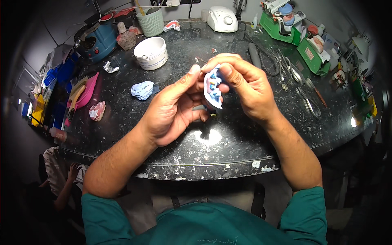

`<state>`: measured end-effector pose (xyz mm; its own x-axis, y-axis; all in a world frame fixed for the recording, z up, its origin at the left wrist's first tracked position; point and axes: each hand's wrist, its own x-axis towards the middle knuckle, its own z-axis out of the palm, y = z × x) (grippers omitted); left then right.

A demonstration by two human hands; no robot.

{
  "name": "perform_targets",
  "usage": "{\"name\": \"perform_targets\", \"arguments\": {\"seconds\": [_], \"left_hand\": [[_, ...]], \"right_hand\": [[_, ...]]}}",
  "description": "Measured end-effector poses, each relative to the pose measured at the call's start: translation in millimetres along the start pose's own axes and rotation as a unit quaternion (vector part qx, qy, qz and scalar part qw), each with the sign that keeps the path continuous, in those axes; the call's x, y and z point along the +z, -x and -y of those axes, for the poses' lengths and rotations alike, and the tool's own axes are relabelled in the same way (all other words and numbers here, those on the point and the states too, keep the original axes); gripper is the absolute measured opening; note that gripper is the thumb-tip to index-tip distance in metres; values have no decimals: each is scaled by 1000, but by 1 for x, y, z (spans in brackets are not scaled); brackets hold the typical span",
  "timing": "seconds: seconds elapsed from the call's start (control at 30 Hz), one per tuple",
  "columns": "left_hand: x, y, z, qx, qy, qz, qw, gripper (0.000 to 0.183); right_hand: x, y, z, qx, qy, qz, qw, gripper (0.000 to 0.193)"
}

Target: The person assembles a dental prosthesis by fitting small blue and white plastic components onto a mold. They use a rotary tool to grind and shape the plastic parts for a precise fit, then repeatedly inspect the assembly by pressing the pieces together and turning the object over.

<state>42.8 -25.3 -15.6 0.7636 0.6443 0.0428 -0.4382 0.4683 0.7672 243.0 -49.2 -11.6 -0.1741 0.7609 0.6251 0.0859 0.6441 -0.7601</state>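
Note:
A small curved dental impression (212, 90), blue inside with a pale rim, is held upright above the bench between my two hands. My right hand (251, 83) pinches it, thumb on the near face and fingers bent over its top and behind. My left hand (169, 108) is at its left side, with curled fingers partly behind the piece and the thumb up by its top edge. The piece hides some left fingertips. On the bench to the left lie a crumpled light-blue lump (142, 90) and a pink and white dental model (97, 111).
A white tub (150, 54) and a woven cup (150, 23) stand behind my left hand. Farther back sits a white control box (222, 19). Metal hand tools (307, 102) and green bins (313, 57) are at the right. A pink dustpan (87, 93) lies left; another person's arm (67, 185) shows lower left.

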Motion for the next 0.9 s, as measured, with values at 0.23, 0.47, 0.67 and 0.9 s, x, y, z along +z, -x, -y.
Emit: {"name": "perform_targets", "arguments": {"seconds": [0.23,0.47,0.67,0.9], "left_hand": [[-11,1,8,15,-25,-63,998,36],[-13,-6,11,110,38,-78,990,29],[-16,-4,10,111,45,-29,992,32],[-10,2,3,139,-96,-2,986,52]], "right_hand": [[0,-3,0,-77,168,-42,982,20],[-6,-3,3,-139,255,-38,956,31],[-6,-3,5,-139,231,-43,962,36],[-1,-2,4,-177,142,-76,971,47]]}}
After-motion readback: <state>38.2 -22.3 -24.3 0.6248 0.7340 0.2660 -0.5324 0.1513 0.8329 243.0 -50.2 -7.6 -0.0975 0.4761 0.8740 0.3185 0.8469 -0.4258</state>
